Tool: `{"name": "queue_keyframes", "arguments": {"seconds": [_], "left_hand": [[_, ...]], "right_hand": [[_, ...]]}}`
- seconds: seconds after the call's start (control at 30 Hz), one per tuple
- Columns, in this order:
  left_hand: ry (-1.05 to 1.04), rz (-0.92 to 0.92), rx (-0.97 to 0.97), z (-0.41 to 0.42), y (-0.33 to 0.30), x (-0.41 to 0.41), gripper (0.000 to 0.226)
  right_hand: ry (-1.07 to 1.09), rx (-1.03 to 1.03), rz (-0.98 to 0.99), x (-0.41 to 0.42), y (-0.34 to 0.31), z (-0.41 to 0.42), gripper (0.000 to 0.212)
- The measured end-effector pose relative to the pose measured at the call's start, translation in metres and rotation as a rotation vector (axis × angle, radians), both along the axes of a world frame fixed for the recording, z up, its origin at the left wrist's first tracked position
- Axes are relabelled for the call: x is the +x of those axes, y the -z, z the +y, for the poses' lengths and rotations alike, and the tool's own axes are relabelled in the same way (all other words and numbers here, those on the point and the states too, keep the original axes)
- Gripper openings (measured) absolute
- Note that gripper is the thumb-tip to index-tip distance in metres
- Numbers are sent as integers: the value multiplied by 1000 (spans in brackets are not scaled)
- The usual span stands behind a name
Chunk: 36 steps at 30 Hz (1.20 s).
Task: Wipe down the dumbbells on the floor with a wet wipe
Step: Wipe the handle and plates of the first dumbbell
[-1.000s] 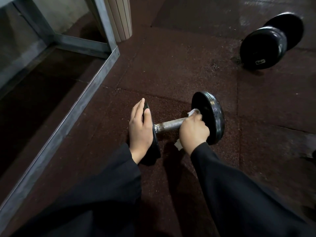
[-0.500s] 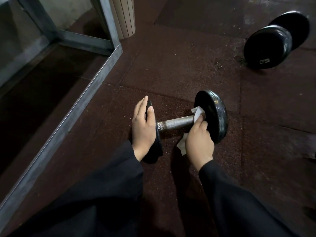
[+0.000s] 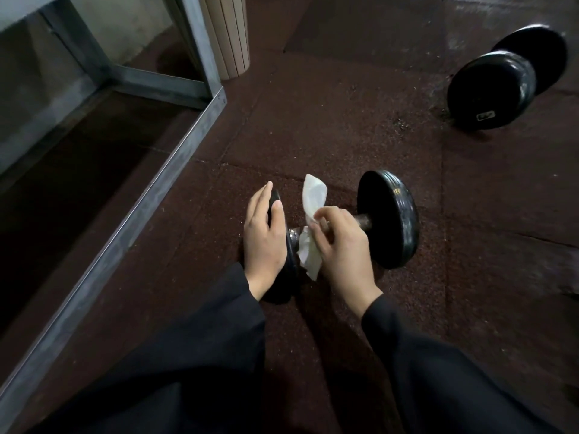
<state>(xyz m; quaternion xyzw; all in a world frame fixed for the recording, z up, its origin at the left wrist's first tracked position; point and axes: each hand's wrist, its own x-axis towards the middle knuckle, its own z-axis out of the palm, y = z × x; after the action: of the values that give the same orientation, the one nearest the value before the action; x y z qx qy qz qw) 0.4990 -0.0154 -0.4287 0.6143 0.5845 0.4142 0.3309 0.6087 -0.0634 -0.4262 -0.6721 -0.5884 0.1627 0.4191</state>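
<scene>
White wet wipe (image 3: 313,195) in right hand (image 3: 341,242) on dumbbell (image 3: 391,217); label unreadable.

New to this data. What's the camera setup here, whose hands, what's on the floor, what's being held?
There is no robot: a person wears one wide-angle camera on the head, looking down at their own hands. The left hand lies flat on the near dumbbell's left plate. The right hand pinches a white wet wipe around its metal handle, next to that plate. A second dumbbell lies farther off on the dark rubber floor. A metal frame runs along the left.
</scene>
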Motion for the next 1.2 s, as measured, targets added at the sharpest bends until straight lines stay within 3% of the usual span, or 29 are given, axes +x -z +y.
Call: {"name": "queue_keyframes", "arguments": {"seconds": [0.23, 0.57, 1.2], "left_hand": [[-11, -5, -15, -1, -1, 0, 39], [-20, -5, -4, 0, 0, 1, 38], [-24, -8, 4, 1, 2, 0, 38]], "right_hand": [[-272, -195, -128, -7, 9, 16, 32], [-307, -259, -497, -8, 5, 15, 25], [-235, -187, -488, -17, 8, 24, 15]]}}
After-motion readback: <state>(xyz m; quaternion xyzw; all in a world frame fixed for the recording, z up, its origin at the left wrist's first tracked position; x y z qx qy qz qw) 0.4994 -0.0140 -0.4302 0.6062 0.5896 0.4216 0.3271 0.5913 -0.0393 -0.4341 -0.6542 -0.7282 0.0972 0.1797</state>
